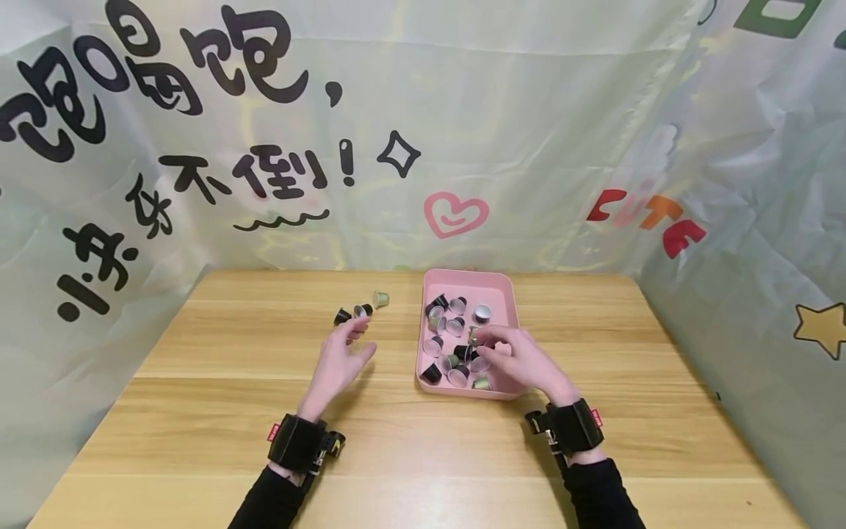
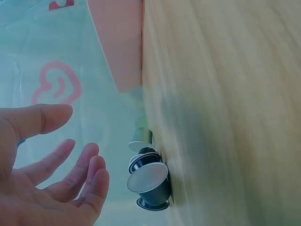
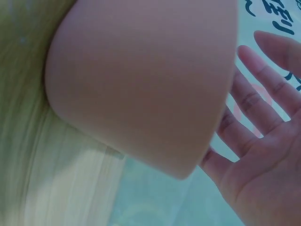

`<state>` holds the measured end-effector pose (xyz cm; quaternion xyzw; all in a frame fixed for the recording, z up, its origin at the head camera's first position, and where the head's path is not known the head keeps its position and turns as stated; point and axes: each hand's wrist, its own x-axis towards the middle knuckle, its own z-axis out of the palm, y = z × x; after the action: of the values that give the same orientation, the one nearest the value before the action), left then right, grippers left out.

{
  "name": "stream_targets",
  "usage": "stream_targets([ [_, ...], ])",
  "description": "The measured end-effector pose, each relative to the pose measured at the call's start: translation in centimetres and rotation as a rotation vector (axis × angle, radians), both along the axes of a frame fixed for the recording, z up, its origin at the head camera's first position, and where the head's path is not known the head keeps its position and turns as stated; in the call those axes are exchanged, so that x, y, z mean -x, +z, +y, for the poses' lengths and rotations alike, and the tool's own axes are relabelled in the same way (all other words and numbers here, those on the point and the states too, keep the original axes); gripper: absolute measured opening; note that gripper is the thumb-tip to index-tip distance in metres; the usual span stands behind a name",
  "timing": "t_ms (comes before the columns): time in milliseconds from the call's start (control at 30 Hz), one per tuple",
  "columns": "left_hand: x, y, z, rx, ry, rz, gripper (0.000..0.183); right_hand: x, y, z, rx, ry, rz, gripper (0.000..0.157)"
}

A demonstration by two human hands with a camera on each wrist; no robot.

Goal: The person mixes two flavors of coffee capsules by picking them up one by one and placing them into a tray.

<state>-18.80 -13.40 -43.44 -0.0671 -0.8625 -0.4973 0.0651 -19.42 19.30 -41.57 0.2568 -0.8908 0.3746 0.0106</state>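
A pink tray (image 1: 489,286) stands at the middle of the table, with many small coffee capsules in black, green and white inside. My right hand (image 1: 525,358) reaches over its right side. The fingertips hover by a green capsule (image 1: 474,336); no capsule shows between thumb and fingers in the right wrist view, where the tray wall (image 3: 141,89) hides some fingertips. Left of the tray, my left hand (image 1: 338,364) is spread with loosely bent fingers and holds nothing. Just beyond it lie a dark capsule (image 1: 342,317), another dark capsule (image 1: 363,311) and a green capsule (image 1: 381,299).
The wooden table (image 1: 410,455) extends around the tray on all sides. Behind it hangs a printed cloth (image 1: 370,235), and a side cloth (image 1: 747,294) borders the table on the right. In the left wrist view, the tray's pink side (image 2: 120,42) shows at the top.
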Motion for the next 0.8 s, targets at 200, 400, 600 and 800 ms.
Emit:
stream_targets([
  [200,-0.1,0.0,-0.1,-0.003,0.001,-0.013,0.052,0.1,0.1,-0.5,-0.030,0.003,0.025,0.026],
  [400,0.0,0.1,-0.3,-0.008,0.001,-0.009,0.053,0.5,1.6,-1.8,-0.054,0.049,0.041,0.026],
  [600,0.1,0.3,-0.7,-0.025,0.010,0.016,0.052,1.0,3.8,-3.6,-0.118,0.156,0.080,0.028],
  [800,0.1,0.4,-0.7,-0.045,0.041,0.025,0.056,2.6,4.9,-6.2,-0.189,0.171,0.042,0.029],
])
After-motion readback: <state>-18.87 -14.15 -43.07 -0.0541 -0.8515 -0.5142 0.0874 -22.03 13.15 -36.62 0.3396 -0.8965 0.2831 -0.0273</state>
